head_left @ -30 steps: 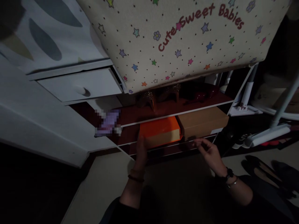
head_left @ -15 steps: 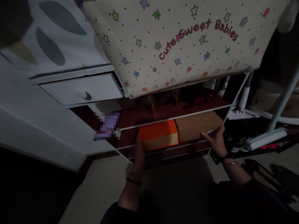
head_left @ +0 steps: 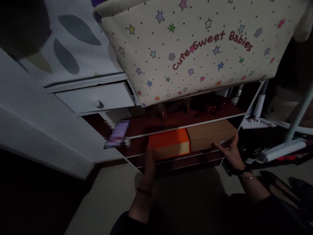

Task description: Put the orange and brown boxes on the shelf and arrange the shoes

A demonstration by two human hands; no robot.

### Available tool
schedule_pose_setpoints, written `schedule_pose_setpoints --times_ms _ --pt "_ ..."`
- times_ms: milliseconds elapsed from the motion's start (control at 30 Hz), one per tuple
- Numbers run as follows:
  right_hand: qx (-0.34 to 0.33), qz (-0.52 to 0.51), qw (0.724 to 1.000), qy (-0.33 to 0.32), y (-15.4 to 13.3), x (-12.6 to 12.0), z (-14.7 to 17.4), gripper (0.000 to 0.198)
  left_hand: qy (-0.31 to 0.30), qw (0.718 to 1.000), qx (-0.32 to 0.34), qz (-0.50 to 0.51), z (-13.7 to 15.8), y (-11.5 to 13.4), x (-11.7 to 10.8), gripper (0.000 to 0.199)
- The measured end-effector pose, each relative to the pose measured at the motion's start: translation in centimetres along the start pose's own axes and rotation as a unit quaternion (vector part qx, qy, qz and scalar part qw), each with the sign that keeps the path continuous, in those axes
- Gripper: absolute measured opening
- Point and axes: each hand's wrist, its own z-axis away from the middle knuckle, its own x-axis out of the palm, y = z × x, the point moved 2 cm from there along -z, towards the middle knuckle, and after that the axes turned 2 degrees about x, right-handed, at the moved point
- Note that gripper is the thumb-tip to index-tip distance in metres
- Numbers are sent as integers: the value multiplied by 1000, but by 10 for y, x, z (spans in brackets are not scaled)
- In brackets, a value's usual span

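Note:
An orange box [head_left: 168, 140] with a pale front side lies end to end with a brown cardboard box [head_left: 210, 134] on the lower shelf [head_left: 133, 147] of a rack. At the orange box's left front corner is my left hand [head_left: 149, 164], thumb up against it; its other fingers are hidden in shadow. My right hand [head_left: 231, 153] grips the right end of the brown box, with the thumb towards its front and the fingers round the far corner. The boxes sit between my two hands, their front edges near the shelf's front.
High-heeled shoes [head_left: 161, 109] and shiny dark red shoes [head_left: 212, 105] stand on the shelf above. A star-printed cloth [head_left: 195, 49] hangs over the rack's top. Left are a white drawer [head_left: 97, 99] and a blurred purple item [head_left: 118, 133]; right, a white-headed mop or squeegee [head_left: 283, 150].
The view has shifted, so everything appears slightly further right and lower. Both hands stay at the outer ends of the two boxes, which keep their places on the shelf.

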Motion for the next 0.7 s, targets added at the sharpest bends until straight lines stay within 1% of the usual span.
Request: schedule_pose_setpoints --times_ms 67,100,167,200,267,333,400,467,500,533,567,633,700 --pt "33 -8 999 0 3 -6 4 140 8 1000 12 0 4 7 2 73" --pt "44 -5 999 8 4 -10 7 139 9 1000 23 -7 7 12 1 73" --pt "44 23 998 46 3 -19 11 128 24 997 58 -40 14 24 -1 70" --pt "26 49 996 71 0 -24 12 119 41 994 85 -63 18 33 -3 67" --pt "-48 102 988 108 -18 -31 10 97 75 981 152 -92 22 53 -4 63" --pt "-139 135 976 100 -49 -32 1 76 81 971 212 -79 20 78 1 62" --pt "-211 150 963 77 -87 -25 -17 62 63 972 225 -32 8 101 14 62" --pt "-267 164 946 86 -124 -12 -43 58 25 981 195 9 -11 122 34 63" --pt "-284 151 944 68 -140 -3 -58 57 11 986 163 40 -22 129 44 66" --pt "-286 133 948 30 -153 9 -74 56 -11 991 120 67 -33 136 56 70" --pt "-275 112 955 -24 -163 22 -91 57 -26 992 79 94 -43 141 67 73" --pt "-218 72 967 -114 -175 49 -123 61 -62 987 21 146 -60 149 88 71" --pt "-180 28 967 -180 -182 74 -150 67 -77 982 -4 175 -71 155 103 64"
